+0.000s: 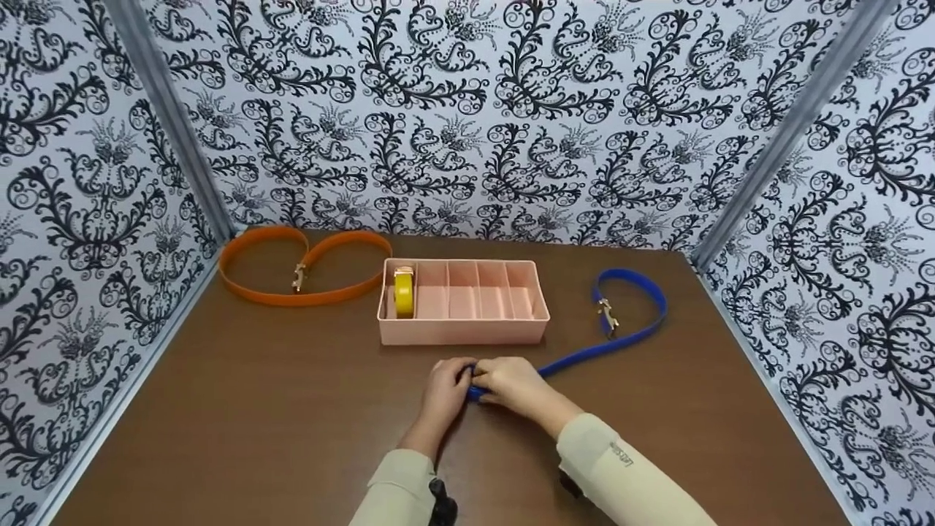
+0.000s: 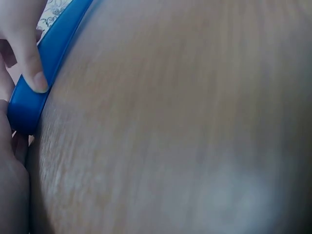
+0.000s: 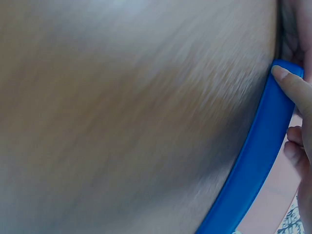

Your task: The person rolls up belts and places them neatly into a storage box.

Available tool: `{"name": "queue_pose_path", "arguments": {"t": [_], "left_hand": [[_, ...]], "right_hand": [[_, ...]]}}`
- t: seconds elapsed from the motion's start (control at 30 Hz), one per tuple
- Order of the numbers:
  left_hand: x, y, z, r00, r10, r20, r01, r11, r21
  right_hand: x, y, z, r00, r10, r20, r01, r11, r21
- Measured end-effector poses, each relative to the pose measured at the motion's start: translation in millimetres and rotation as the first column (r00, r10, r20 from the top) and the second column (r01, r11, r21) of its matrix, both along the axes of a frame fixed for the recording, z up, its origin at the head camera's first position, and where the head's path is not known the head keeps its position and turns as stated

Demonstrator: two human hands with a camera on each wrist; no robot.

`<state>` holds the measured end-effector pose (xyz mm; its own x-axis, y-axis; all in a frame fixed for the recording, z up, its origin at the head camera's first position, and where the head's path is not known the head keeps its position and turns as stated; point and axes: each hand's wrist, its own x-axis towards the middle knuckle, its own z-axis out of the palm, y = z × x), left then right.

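A blue belt (image 1: 599, 352) with a gold-coloured metal buckle (image 1: 608, 315) curves across the right half of the table. Its near end is folded or rolled between both hands in front of the box. My right hand (image 1: 515, 383) pinches that end, the thumb (image 3: 287, 80) pressed flat on the strap in the right wrist view. Against the rounded end of the strap, my left hand (image 1: 444, 383) grips from the other side. In the left wrist view the left hand (image 2: 12, 185) shows only at the edge, its fingers partly hidden behind the belt (image 2: 29, 107).
A pink divided box (image 1: 460, 332) stands just beyond the hands. Its left compartment holds a rolled yellow belt (image 1: 404, 296) with a gold buckle. At the back left, an orange belt (image 1: 321, 298) lies in two loops beside the box. Patterned walls (image 1: 453, 131) enclose the brown table (image 1: 292, 424).
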<state>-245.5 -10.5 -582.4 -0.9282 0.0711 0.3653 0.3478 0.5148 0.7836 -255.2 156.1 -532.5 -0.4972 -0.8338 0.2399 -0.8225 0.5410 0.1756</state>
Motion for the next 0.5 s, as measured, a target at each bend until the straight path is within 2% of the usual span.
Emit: {"name": "queue_pose_path", "arguments": {"t": [0.07,0.17,0.3,0.4,0.5], "left_hand": [[-0.3,2,-1.0,1.000,-0.002,-0.018,0.002,1.000,-0.004],[-1.7,5,-1.7,0.999,-0.013,-0.049,0.012,1.000,-0.018],[-3.2,4,-2.1,0.997,-0.019,-0.074,0.017,0.999,-0.037],[-2.7,1,-3.0,0.997,-0.023,-0.076,0.020,0.999,-0.046],[-1.0,-2,-4.6,0.997,-0.035,-0.062,0.033,0.999,-0.042]], "right_hand": [[-0.6,6,2.2,0.995,0.061,-0.076,-0.057,0.997,0.048],[-1.6,19,5.3,0.982,0.126,-0.143,-0.115,0.990,0.080],[-4.8,28,5.3,0.978,0.159,-0.133,-0.158,0.987,0.017],[-7.6,24,3.2,0.980,0.177,-0.096,-0.183,0.982,-0.056],[-8.5,15,1.0,0.979,0.187,-0.087,-0.194,0.977,-0.087]]}}
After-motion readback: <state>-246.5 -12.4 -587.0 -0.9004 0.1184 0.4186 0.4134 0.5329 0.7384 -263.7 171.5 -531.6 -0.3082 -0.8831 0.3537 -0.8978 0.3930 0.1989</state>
